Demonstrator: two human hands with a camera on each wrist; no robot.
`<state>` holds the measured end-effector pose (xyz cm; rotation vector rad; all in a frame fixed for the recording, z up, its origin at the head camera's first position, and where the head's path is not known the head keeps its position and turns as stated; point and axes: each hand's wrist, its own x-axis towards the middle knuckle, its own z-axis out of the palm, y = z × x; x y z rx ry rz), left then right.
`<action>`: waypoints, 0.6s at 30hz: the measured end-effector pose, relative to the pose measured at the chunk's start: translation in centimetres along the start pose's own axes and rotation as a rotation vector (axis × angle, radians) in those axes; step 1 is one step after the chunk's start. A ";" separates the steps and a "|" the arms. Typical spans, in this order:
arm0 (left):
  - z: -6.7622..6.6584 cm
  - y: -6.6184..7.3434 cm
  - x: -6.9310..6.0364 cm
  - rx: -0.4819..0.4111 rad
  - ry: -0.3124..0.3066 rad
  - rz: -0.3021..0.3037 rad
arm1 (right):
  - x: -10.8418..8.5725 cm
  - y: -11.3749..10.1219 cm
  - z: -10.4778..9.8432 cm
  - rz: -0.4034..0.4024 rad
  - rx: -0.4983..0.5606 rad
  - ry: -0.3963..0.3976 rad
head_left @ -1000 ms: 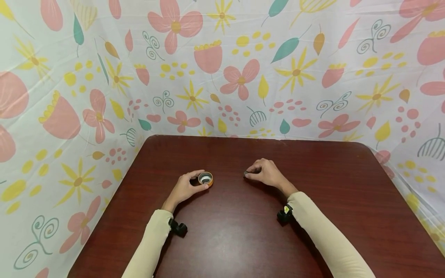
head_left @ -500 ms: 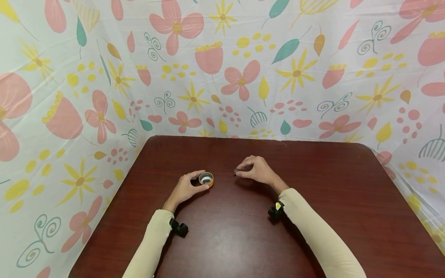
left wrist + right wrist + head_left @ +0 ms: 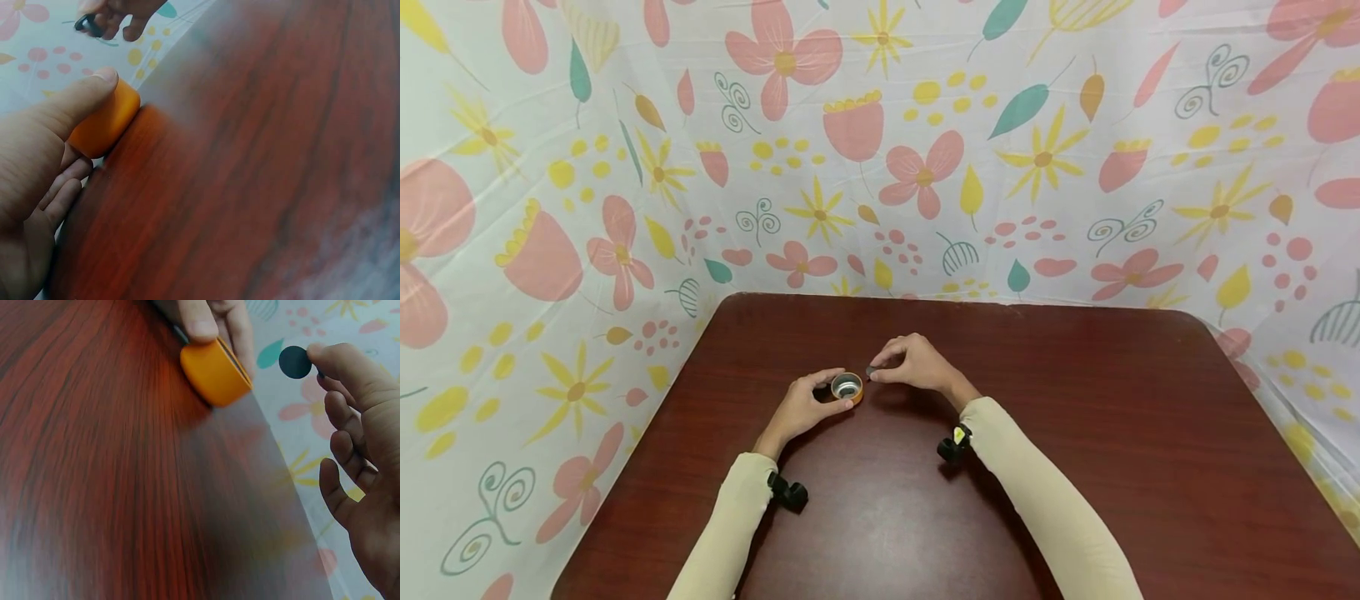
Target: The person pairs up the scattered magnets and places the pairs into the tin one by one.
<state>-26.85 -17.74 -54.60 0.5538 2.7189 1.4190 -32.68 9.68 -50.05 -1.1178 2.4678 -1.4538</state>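
Note:
On the table stands a small round orange tin (image 3: 847, 389) with an uncovered top and a silvery inside; something dark, too small to make out, shows at its bottom. My left hand (image 3: 805, 408) grips the tin from the left, thumb on the near side and fingers on the far side. Just right of the tin, my right hand (image 3: 917, 364) pinches a small dark round disc (image 3: 295, 362) between thumb and fingertips. In the right wrist view the disc's flat face shows, apart from the tin, and the other fingers curl loosely below.
The dark reddish-brown wooden table (image 3: 1075, 417) has rounded far corners. Behind and to the left hangs a white cloth (image 3: 925, 100) printed with flowers and leaves. Black wrist cameras sit on both sleeved forearms.
My right hand has moved left across the table with the disc, from well right of the tin to close beside it. The left hand and tin have stayed put.

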 end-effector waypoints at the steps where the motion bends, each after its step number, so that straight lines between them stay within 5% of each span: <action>1: 0.0 0.0 0.0 0.000 0.000 0.001 | 0.2 -0.1 0.2 -0.003 0.005 -0.010; 18: 0.5 -0.2 0.2 -0.011 -0.002 0.023 | 1.2 0.5 3.5 0.027 0.042 -0.023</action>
